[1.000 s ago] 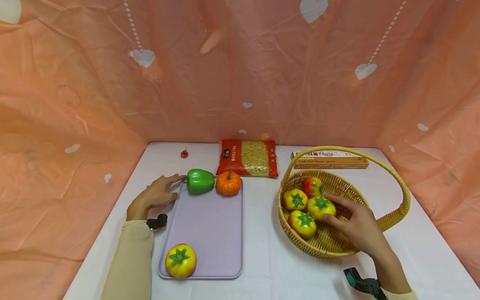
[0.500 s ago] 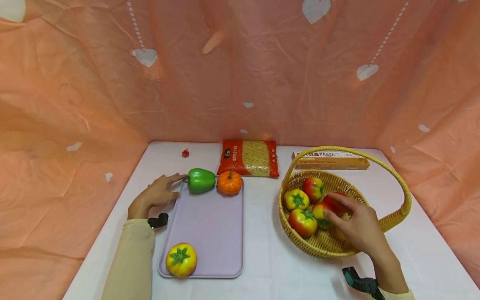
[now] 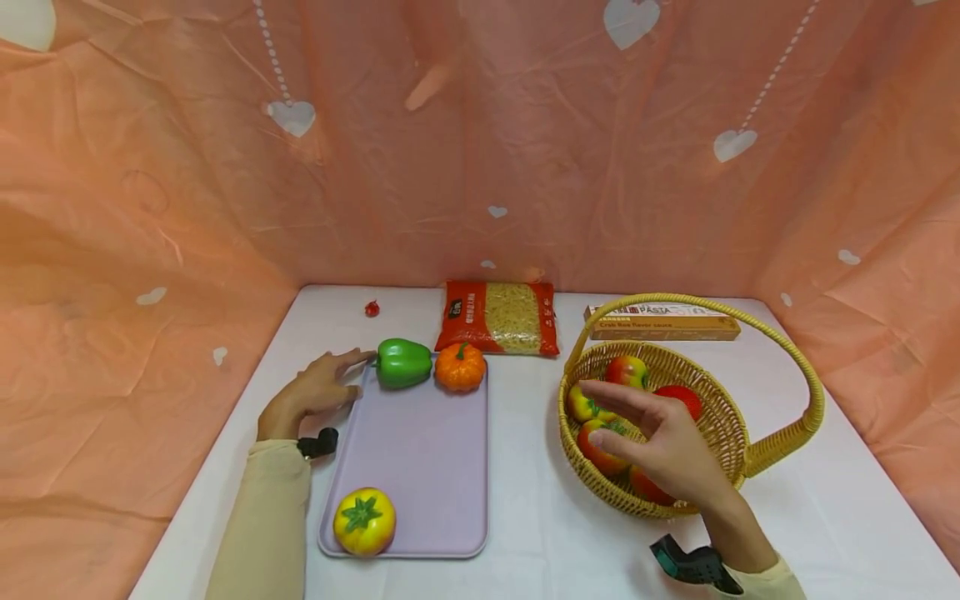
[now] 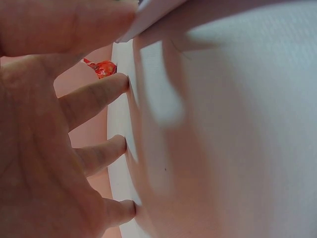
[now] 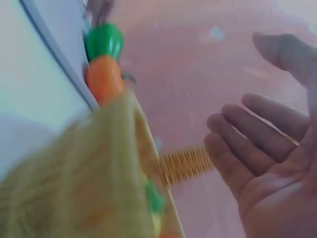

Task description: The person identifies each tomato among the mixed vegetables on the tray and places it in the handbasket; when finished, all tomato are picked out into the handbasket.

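My left hand [image 3: 318,390] lies flat and relaxed on the white table at the far left corner of the lilac tray [image 3: 420,450], its fingertips just short of a green pepper [image 3: 403,362]. An orange pumpkin [image 3: 459,367] sits beside the pepper, and a yellow tomato [image 3: 363,521] sits at the tray's near corner. My right hand [image 3: 660,442] hovers over the wicker basket [image 3: 731,433] with its fingers spread and nothing in it. Several red and yellow tomatoes [image 3: 626,369] lie in the basket, partly hidden behind that hand. The right wrist view shows the open palm [image 5: 267,148] and the blurred basket [image 5: 74,188].
A bag of pasta [image 3: 498,317] and a long pasta box [image 3: 663,321] lie at the back of the table. A small red object [image 3: 372,309] sits far left. Orange cloth walls close in the table on three sides.
My right hand has lifted off the tomatoes and moved left above the basket, fingers spread. The tomatoes have rolled and show more red. My left hand has not moved.
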Action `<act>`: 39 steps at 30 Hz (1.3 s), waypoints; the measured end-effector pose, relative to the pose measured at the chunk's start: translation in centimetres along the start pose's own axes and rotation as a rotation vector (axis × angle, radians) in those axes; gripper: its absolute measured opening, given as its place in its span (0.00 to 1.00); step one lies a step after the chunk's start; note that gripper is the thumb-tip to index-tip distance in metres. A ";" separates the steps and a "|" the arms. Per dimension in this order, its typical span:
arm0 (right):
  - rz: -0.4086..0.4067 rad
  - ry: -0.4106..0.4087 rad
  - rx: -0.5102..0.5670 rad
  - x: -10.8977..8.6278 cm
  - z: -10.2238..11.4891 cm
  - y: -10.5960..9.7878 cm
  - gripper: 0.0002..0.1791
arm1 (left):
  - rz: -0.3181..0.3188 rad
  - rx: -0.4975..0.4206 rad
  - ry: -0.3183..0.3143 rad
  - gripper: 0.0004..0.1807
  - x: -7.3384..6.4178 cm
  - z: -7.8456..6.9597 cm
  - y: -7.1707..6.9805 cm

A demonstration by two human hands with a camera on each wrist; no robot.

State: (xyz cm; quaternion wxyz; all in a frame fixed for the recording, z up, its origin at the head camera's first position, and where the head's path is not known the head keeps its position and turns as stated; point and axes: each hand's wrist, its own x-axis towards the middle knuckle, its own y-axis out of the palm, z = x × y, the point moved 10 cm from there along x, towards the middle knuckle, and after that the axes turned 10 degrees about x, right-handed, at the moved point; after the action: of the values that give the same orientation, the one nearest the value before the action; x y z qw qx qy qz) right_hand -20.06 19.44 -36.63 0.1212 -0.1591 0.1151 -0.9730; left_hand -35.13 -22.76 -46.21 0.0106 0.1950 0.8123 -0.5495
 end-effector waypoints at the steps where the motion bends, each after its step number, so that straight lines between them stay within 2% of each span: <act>1: 0.024 -0.008 0.020 0.3 0.1 0.7 0.28 | -0.003 -0.002 0.004 0.39 0.0 0.0 0.0; 8: 0.178 0.012 0.147 1.4 -0.1 5.9 0.28 | -0.028 -0.005 0.044 0.39 -0.2 -0.3 0.0; 17: 0.329 0.051 0.263 2.4 -0.5 12.9 0.30 | -0.024 -0.013 0.035 0.38 -0.3 -0.2 0.2; 23: 0.413 0.032 0.281 2.9 -1.0 16.9 0.31 | -0.025 -0.017 0.028 0.39 -0.2 -0.2 0.2; 32: 0.498 0.062 0.306 3.5 -2.6 21.6 0.32 | -0.057 -0.006 0.074 0.37 -0.2 -0.6 -0.3; 39: 0.554 0.008 0.174 3.8 -2.9 24.5 0.32 | -0.076 0.012 0.090 0.37 -0.2 -0.8 -0.6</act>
State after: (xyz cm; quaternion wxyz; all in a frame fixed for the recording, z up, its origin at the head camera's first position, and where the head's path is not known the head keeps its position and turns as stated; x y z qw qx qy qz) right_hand -19.62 -4.14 -44.65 0.3953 -0.1069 0.0707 -0.9096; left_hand -35.02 -22.28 -45.33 -0.0482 0.1885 0.8155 -0.5451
